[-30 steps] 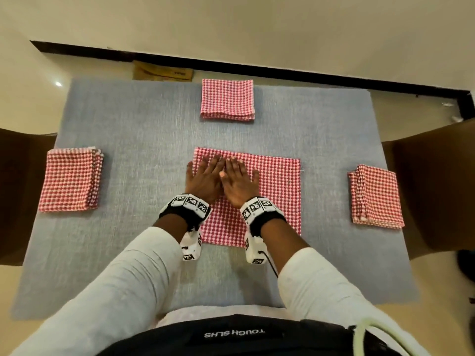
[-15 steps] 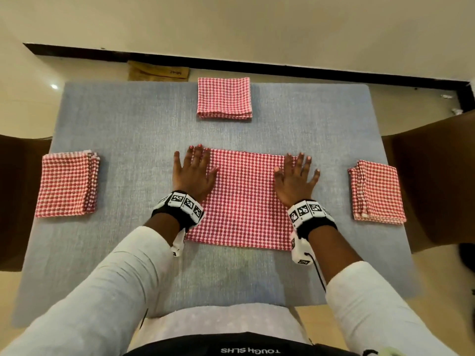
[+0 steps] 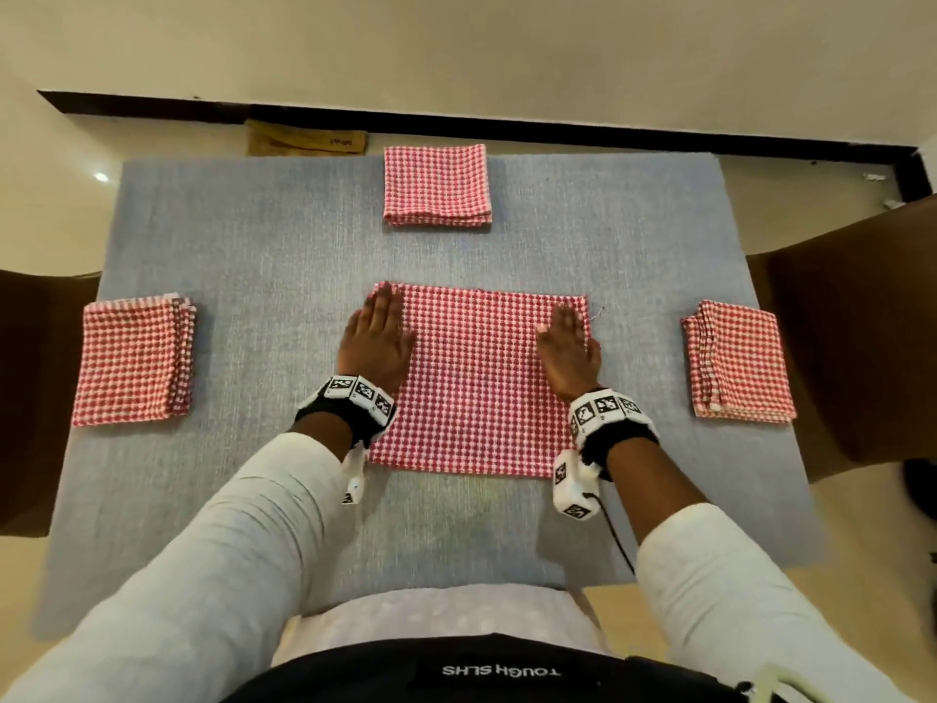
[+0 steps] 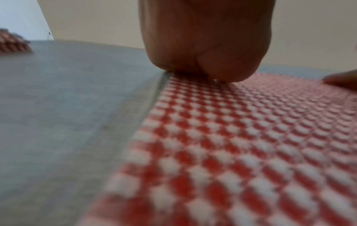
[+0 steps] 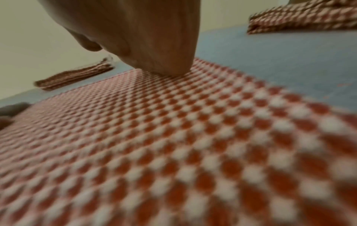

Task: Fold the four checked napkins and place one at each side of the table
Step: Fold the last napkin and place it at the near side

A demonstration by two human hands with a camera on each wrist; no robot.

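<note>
Looking down from the head view, I count four red-and-white checked napkins on the grey woven tablecloth (image 3: 253,256): three folded squares, far napkin (image 3: 437,185), left napkin (image 3: 133,361), right napkin (image 3: 739,361), and the middle napkin (image 3: 476,383), a flat rectangle in the centre. My left hand (image 3: 374,342) lies flat on its left edge, fingers straight and together; my right hand (image 3: 569,347) lies flat at its right edge, fingers likewise. Left wrist view: palm heel (image 4: 203,45) pressing the bumpy weave (image 4: 231,145) at its edge. Right wrist view: palm (image 5: 146,38) on the cloth (image 5: 173,145), two layered stacks (image 5: 75,76) (image 5: 301,18) behind.
</note>
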